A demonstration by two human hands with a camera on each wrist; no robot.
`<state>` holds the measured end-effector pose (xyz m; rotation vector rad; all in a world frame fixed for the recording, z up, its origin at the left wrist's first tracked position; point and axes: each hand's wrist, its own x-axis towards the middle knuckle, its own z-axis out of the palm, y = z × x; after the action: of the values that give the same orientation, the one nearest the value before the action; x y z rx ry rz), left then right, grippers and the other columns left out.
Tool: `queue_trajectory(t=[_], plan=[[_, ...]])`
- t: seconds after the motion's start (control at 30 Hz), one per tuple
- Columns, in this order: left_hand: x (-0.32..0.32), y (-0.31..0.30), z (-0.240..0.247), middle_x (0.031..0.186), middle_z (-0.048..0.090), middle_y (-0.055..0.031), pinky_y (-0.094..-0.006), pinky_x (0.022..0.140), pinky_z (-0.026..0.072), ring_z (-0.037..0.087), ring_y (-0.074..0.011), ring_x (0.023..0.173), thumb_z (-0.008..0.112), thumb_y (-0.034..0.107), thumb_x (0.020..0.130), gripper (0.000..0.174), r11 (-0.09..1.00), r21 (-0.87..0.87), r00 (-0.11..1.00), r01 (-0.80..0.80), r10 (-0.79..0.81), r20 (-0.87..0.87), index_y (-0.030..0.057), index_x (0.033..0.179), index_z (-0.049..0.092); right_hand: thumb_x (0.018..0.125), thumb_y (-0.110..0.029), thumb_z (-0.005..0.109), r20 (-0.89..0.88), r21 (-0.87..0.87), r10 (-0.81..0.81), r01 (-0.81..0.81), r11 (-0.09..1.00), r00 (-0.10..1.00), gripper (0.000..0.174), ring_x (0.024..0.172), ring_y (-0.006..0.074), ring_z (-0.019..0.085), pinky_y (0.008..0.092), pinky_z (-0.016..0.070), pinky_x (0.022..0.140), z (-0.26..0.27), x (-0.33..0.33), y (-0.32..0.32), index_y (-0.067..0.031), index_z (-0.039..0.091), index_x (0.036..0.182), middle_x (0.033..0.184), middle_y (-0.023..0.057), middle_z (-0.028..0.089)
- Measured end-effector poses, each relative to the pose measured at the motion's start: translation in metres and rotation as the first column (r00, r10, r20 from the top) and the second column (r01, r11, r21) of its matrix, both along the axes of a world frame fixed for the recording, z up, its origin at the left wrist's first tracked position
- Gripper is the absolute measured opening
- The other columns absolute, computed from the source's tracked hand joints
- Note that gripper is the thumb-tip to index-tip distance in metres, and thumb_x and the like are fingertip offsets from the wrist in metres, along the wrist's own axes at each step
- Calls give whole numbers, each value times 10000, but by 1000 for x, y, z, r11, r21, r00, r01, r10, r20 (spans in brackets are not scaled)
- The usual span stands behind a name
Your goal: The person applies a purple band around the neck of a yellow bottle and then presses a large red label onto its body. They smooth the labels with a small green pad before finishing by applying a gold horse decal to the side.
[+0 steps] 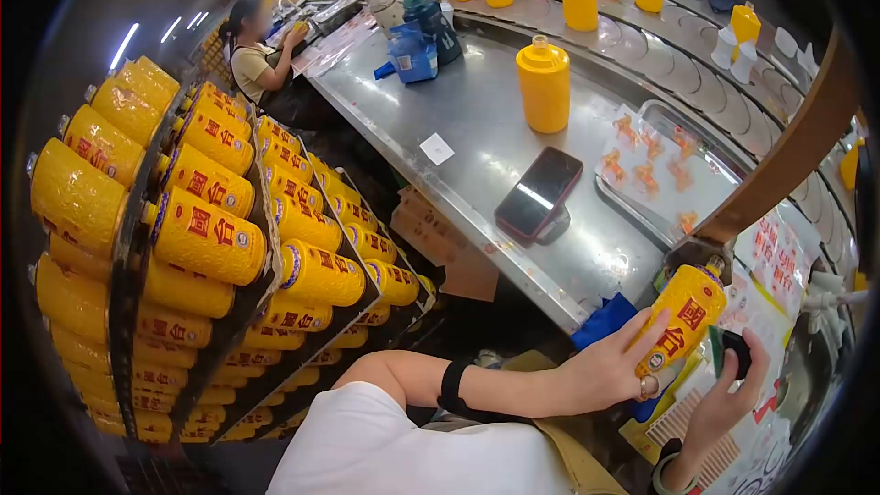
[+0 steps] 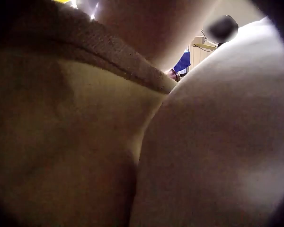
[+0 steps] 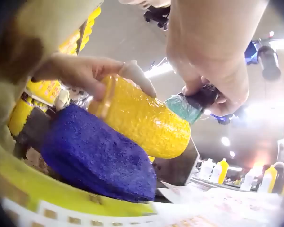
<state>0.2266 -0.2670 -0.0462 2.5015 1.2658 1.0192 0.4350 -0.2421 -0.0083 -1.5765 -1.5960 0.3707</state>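
Note:
A yellow bottle with red characters (image 1: 683,316) lies tilted in the left hand (image 1: 605,367), whose fingers grip its lower part. The right hand (image 1: 724,403) pinches a small black and green tool (image 1: 731,349) close to the bottle's side. In the right wrist view the same bottle (image 3: 149,120) is above a blue cloth pad (image 3: 97,153), with the left hand (image 3: 92,75) at one end. The right hand (image 3: 213,71) holds the black and green piece (image 3: 187,107) beside the other end. The left wrist view shows mostly skin and cloth, with no fingers distinguishable.
On the metal table (image 1: 367,101) are a phone (image 1: 539,192), a yellow bottle (image 1: 544,87), a blue box (image 1: 412,53) and a tray (image 1: 632,199) with orange pieces. Racked yellow bottles (image 1: 211,234) fill the left. A conveyor (image 1: 632,32) carries bottles behind. Another person (image 1: 257,60) sits further back.

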Motion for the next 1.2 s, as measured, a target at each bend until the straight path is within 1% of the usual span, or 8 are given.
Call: queue_trajectory(t=[0.2, 0.3, 0.37, 0.5, 0.6, 0.73, 0.87, 1.2], plan=[[-6, -1, 0, 1546, 375, -344, -460, 1135, 449, 437, -511, 1387, 746, 145, 824, 243, 999, -25, 985, 44, -39, 167, 47, 1046, 735, 998, 19, 568, -116, -119, 66, -80, 990, 991, 286, 1054, 198, 640, 308, 497, 965, -8, 4, 0, 21, 624, 1278, 1160, 105, 670], [-20, 6, -2, 1541, 432, -260, -425, 1148, 424, 454, -424, 1403, 847, 128, 806, 881, 972, -226, 907, 68, 34, 420, 100, 1568, 407, 976, 27, 567, -117, 31, -80, 84, 996, 990, 281, 1028, 199, 634, 315, 507, 917, -1, 5, 4, 26, 637, 1247, 1143, 108, 663], [-22, 13, 2, 1535, 455, -248, -420, 1151, 419, 477, -419, 1388, 844, 100, 798, 871, 804, -527, 827, 276, 81, 556, 27, 1550, 409, 986, 15, 565, -251, 49, -86, 101, 994, 964, 296, 1035, 175, 618, 303, 496, 923, 2, 4, 2, 10, 622, 1276, 1153, 82, 645], [-26, 7, -8, 1566, 429, -253, -406, 1148, 415, 462, -412, 1419, 883, 84, 753, 992, 870, -458, 899, 183, 41, 437, -8, 1580, 344, 996, 15, 576, -489, -64, -76, 51, 997, 869, 323, 1010, 107, 592, 251, 474, 916, 7, 0, -16, 9, 584, 1319, 1137, 49, 630], [-29, 15, 2, 1640, 338, -197, -406, 1226, 298, 369, -292, 1504, 959, 148, 705, 1214, 747, -567, 868, 348, -27, 496, -34, 1625, 189, 989, 49, 574, -536, -96, -80, 33, 995, 840, 327, 994, 89, 583, 235, 468, 899, 5, 0, -27, 9, 585, 1313, 1115, 32, 629], [-18, 19, 18, 1673, 236, -173, -417, 1245, 254, 282, -284, 1538, 685, 9, 932, 932, 540, -571, 580, 618, 178, 795, -24, 1640, 79, 987, 60, 578, -525, -102, -73, 23, 995, 848, 316, 1010, 91, 582, 237, 467, 907, 2, -7, -43, 16, 586, 1300, 1115, 29, 631], [1, 20, 23, 1434, 516, -155, -375, 1088, 475, 564, -214, 1294, 638, 44, 1010, 662, 587, -611, 611, 532, 233, 756, -48, 1544, 258, 969, 53, 615, -513, -129, -86, 22, 991, 854, 307, 986, 94, 586, 245, 472, 896, 0, -14, -50, 8, 611, 1273, 1097, 30, 646], [-7, 19, 22, 1513, 453, -154, -385, 1127, 440, 522, -222, 1348, 558, 40, 1048, 684, 501, -647, 618, 575, 253, 744, -16, 1609, 170, 846, 76, 694, -146, -34, 247, -254, 967, 958, 378, 899, 308, 654, 389, 526, 807, 26, -16, -28, -38, 706, 1206, 1009, 112, 708]])
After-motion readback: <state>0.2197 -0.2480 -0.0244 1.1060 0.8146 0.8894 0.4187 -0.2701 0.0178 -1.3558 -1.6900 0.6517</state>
